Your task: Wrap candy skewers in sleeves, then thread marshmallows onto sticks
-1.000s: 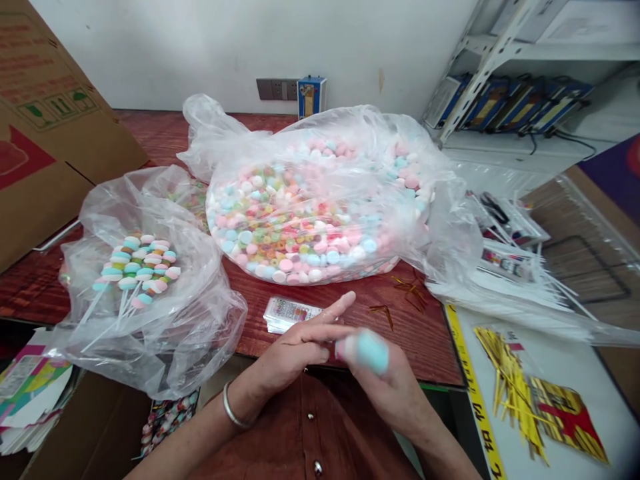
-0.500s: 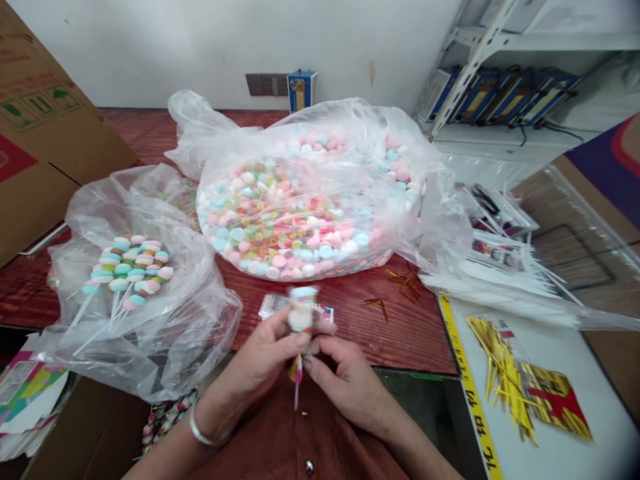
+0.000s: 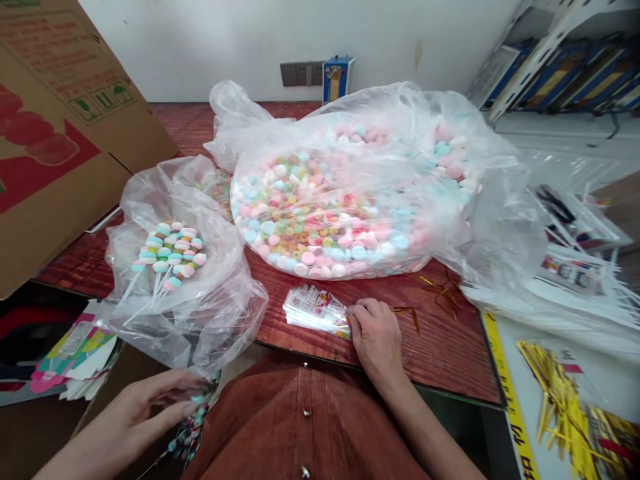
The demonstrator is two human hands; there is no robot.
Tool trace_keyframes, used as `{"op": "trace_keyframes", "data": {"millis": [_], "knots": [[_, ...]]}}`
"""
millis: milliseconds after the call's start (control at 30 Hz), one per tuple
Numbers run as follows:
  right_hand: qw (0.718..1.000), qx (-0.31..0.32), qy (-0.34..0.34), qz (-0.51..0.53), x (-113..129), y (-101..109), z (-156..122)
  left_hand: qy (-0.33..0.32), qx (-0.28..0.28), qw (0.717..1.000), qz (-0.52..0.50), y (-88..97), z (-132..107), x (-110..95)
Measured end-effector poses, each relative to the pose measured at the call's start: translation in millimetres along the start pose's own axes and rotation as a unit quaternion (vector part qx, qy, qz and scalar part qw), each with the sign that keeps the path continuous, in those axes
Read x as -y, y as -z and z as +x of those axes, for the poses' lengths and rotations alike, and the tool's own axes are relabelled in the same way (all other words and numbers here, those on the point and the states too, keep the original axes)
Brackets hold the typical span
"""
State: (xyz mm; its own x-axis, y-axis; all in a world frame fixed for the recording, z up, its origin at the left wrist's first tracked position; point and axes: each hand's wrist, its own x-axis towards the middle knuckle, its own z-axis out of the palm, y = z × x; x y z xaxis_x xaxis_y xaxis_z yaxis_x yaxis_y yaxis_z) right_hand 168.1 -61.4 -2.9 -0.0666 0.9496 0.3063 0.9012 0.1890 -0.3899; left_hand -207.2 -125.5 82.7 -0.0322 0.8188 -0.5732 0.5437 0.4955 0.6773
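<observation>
My left hand is low at the left, below the table edge. Its fingers are pinched together on a candy skewer at a pile of wrapped skewers down there. My right hand rests on the red wooden table, fingers curled and pinching the right end of a small stack of printed wrappers. A large clear bag of pastel candies lies just behind the stack. A smaller clear bag at the left holds several candy skewers on white sticks.
A big cardboard box leans at the left, with coloured paper packs below it. Loose gold twist ties lie on the table, more yellow ties on a white surface at right. Packaged sticks and a shelf stand further right.
Both hands held a candy skewer in front of me. Now my left hand has carried it down to the left, and my right hand has gone forward onto the wrapper stack.
</observation>
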Motion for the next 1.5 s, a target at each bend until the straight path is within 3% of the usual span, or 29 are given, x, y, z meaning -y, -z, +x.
{"op": "trace_keyframes", "data": {"millis": [100,200,300,400,500,600,667,733,900,1067,1167,1267,1433,1500], "knots": [[0.999,-0.033,0.006,0.002,0.9,8.8,0.9,-0.071,0.146,0.986,-0.048,-50.8,19.1,-51.9],[0.996,-0.079,0.036,0.026,5.0,28.8,4.5,-0.039,0.289,0.924,-0.249,-110.8,45.3,-92.7],[0.99,-0.105,0.09,0.033,10.9,50.8,9.0,-0.02,0.338,0.819,-0.463,-158.4,68.2,-116.1],[0.986,-0.116,0.103,0.058,14.5,60.7,11.2,-0.039,0.261,0.769,-0.582,-180.0,80.9,-132.9],[0.972,-0.105,-0.038,0.206,16.5,54.2,11.9,-0.035,0.171,0.755,-0.632,-183.9,85.3,-144.4],[0.884,-0.022,-0.205,0.418,21.7,42.9,12.9,-0.041,0.15,0.76,-0.631,-185.0,85.7,-146.2],[0.841,0.015,-0.24,0.485,27.3,39.6,13.7,-0.06,0.144,0.764,-0.627,-186.1,85.2,-144.3],[0.848,0.028,-0.231,0.477,32.9,40.2,14.3,-0.079,0.125,0.766,-0.625,-186.2,85.0,-142.6],[0.902,0.02,-0.192,0.386,38.0,41.3,13.2,-0.07,0.055,0.779,-0.62,-181.8,89.0,-141.5],[0.954,-0.012,-0.139,0.266,37.7,37.5,13.3,-0.07,0.055,0.784,-0.615,-180.9,95.4,-137.9],[0.968,-0.021,-0.104,0.228,38.5,39.3,14.9,-0.081,0.087,0.78,-0.615,-180.7,99.2,-134.3],[0.962,-0.005,-0.113,0.25,38.6,41.6,16.0,-0.078,0.105,0.781,-0.611,-179.8,103.0,-131.5],[0.905,0.053,-0.184,0.379,39.4,39.4,15.9,-0.075,0.055,0.792,-0.603,-180.7,101.8,-134.6],[0.9,0.055,-0.199,0.383,40.0,37.2,15.3,-0.08,0.036,0.794,-0.602,-182.0,98.7,-136.7]]}}
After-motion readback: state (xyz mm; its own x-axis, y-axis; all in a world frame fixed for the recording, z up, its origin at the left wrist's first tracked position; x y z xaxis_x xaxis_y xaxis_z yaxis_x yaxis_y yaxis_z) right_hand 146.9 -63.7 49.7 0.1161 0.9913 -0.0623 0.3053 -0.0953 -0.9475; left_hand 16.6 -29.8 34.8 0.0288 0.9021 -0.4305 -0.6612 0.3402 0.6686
